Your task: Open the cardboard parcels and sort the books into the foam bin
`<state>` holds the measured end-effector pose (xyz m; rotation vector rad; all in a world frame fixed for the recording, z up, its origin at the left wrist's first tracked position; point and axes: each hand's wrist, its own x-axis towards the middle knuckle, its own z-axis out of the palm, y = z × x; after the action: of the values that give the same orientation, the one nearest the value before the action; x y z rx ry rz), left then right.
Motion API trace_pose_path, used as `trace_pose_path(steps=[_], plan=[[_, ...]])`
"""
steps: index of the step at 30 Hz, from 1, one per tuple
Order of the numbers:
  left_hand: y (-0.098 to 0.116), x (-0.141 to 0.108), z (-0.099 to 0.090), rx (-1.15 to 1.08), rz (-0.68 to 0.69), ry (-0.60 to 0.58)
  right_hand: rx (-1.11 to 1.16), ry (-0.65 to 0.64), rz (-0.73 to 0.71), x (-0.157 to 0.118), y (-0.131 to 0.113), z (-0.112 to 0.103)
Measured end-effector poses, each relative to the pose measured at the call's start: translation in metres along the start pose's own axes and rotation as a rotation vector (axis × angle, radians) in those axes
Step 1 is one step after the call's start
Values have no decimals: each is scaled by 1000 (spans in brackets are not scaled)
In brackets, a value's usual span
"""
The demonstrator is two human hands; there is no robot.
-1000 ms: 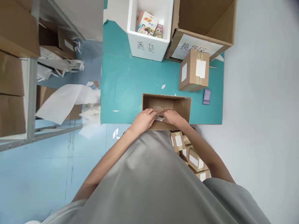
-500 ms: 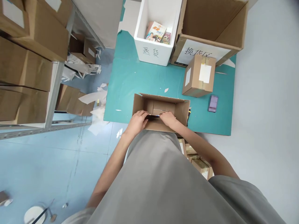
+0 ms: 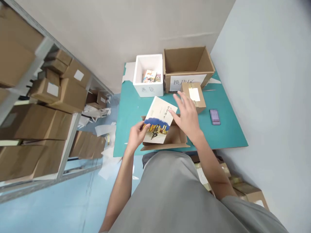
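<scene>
A book (image 3: 159, 121) with a cream cover and a blue and gold picture is tilted above an open cardboard box (image 3: 176, 136). My left hand (image 3: 138, 136) grips its lower left edge, thumb on the cover. To the right of the book, my right hand (image 3: 188, 116) is raised with its fingers apart; the thumb comes close to the book's upper right corner, and I cannot tell if it touches. The book and my hands hide much of the box.
On the green table (image 3: 229, 131) stand a white foam box (image 3: 148, 90) with books inside, a large open carton (image 3: 189, 60), a small taped carton (image 3: 194, 94) and a blurred phone-like object (image 3: 215, 117). Shelves with cartons (image 3: 73, 94) line the left; a wall rises right.
The book has come up out of the cardboard box in my left hand. My right hand has left the box and lifted, fingers spreading. My view has tilted up toward the back wall.
</scene>
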<state>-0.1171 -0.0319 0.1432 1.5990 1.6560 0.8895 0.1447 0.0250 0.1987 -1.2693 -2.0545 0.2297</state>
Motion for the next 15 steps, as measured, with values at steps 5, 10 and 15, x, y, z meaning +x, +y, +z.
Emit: trace_pose_path(steps=[5,10,15], plan=[[28,7,-18,-465,-62,148,302,166,142,21,-5,-3],[64,17,-26,-693,31,174,332,234,123,43,-26,1],[104,24,-17,-561,144,392,676,193,126,52,-56,-6]])
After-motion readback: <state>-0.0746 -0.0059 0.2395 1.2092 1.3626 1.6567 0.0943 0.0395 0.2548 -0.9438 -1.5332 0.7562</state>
